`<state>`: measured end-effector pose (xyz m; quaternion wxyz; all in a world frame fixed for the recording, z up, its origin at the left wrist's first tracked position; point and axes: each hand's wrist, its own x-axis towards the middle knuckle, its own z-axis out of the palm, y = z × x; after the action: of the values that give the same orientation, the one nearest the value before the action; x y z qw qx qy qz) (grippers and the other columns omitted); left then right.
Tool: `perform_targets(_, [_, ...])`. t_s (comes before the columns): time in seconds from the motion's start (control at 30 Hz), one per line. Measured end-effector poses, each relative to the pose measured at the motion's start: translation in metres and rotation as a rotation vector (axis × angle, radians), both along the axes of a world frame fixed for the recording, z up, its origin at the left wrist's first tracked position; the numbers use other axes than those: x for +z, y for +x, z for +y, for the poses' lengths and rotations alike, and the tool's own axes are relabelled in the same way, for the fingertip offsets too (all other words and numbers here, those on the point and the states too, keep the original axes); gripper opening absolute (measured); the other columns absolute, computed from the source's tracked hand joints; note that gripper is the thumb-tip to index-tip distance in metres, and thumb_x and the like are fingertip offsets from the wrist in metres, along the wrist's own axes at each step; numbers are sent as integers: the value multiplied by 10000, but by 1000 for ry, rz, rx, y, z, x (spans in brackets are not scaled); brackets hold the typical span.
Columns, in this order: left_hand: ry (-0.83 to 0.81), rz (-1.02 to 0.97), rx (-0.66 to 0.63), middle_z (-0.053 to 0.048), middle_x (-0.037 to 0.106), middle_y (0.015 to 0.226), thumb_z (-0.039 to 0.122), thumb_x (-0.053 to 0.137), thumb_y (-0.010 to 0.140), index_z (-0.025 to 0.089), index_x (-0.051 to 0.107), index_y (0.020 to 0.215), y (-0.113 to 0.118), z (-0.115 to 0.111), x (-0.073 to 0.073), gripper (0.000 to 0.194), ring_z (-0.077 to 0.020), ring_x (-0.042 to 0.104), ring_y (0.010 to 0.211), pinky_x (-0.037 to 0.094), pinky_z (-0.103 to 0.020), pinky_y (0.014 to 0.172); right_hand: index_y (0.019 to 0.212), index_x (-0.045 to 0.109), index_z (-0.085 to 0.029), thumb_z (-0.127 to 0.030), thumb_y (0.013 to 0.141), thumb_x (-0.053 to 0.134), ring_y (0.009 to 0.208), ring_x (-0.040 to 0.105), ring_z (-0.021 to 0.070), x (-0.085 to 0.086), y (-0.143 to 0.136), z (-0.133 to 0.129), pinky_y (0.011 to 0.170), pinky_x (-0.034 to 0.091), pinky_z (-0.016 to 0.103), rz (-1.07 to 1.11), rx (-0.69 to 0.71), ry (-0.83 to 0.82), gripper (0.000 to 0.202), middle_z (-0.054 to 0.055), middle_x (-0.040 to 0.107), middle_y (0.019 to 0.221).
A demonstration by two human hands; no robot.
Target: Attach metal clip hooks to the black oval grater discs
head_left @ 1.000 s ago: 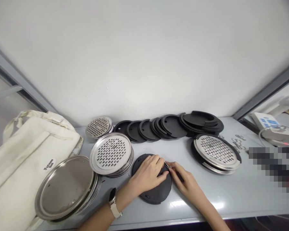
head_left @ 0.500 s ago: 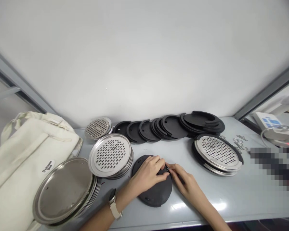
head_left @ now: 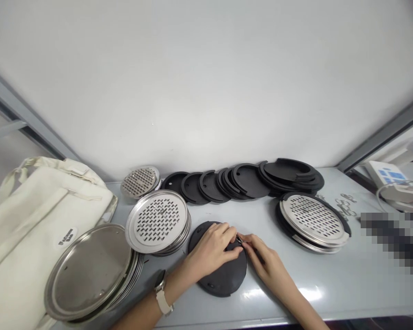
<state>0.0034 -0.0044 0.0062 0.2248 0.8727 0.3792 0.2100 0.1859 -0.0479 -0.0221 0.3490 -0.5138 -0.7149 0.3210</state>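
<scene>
A round black disc point(head_left: 223, 270) with small raised bumps lies on the table in front of me. My left hand point(head_left: 215, 245), wearing a watch at the wrist, rests across it with fingers curled at its right upper edge. Between my two hands is a small metal ring clip point(head_left: 239, 239) at the disc's edge. My right hand point(head_left: 261, 256) pinches this clip with thumb and forefinger. The left fingertips press close beside it; the exact contact is partly hidden.
Perforated steel grater discs point(head_left: 158, 222) and plain steel trays point(head_left: 92, 270) are stacked at left, by a cream bag point(head_left: 55, 201). Black rimmed discs point(head_left: 213, 185) line the wall. At right stand a grater stack point(head_left: 313, 217), loose ring clips point(head_left: 346, 204) and a white device point(head_left: 387, 174).
Both hands stay at the disc's edge with only slight finger movement. The metal clip shows a little more clearly between them. The view has shifted slightly.
</scene>
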Motion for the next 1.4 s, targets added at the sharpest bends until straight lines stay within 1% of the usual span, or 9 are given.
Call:
perform_targets(0.07, [1,-2,6,9,522,837,270,639,854,193,480,825,0,0,-1,179,-161,508,788,408,-289,734,957,514,-216,-320,976,368,845,627,145,0,0,-1,827,495,233,1,-10,-8,180,68,638,916])
perform_targets(0.13, [-3,-7,10,12,522,835,267,642,850,193,478,823,-1,0,-1,182,-157,508,784,408,-288,737,967,516,-215,-321,976,367,829,629,143,1,0,-1,828,497,233,-3,-10,-19,183,69,646,930])
perform_targets(0.27, [-9,-16,11,23,521,833,263,651,846,193,468,820,0,0,0,197,-143,504,779,408,-277,741,1073,534,-217,-313,972,376,888,647,164,4,1,-1,820,505,245,-19,-6,-27,211,84,663,1015])
perform_targets(0.4, [-6,-12,14,19,523,835,269,651,847,192,471,816,0,0,1,198,-146,507,784,408,-275,729,1137,543,-217,-316,966,396,816,668,156,6,1,0,770,522,229,-22,-24,-28,247,64,689,957])
perform_targets(0.53, [-12,-17,11,4,528,837,286,637,858,190,482,819,0,0,1,186,-162,519,788,407,-285,722,1125,578,-209,-332,963,406,894,668,170,5,2,0,799,521,232,-11,-36,-16,266,82,691,1026])
perform_targets(0.7, [-11,-28,13,7,528,829,281,648,852,191,475,808,-1,0,0,199,-160,517,780,407,-282,723,1110,604,-204,-342,961,422,930,661,167,5,4,-1,841,509,233,-2,-39,-39,273,89,682,1077])
perform_targets(0.87, [-10,-30,11,23,526,830,275,671,837,192,468,809,-1,0,-2,220,-144,508,769,409,-274,734,1108,615,-209,-334,958,436,950,656,166,4,5,-2,837,506,229,-10,-41,-24,265,84,679,1077])
perform_targets(1.1, [-7,-22,17,10,529,836,278,640,859,191,476,822,0,-1,-2,189,-158,515,781,408,-287,742,1135,599,-219,-313,964,427,956,647,166,2,5,-1,848,498,243,-23,-32,-11,261,84,669,1076])
perform_targets(1.4, [-9,-16,21,15,524,839,259,645,846,191,464,815,1,-1,-4,196,-154,506,786,399,-284,747,1107,609,-205,-318,957,433,952,656,164,2,2,-5,834,503,216,-2,-76,-8,258,77,678,1064])
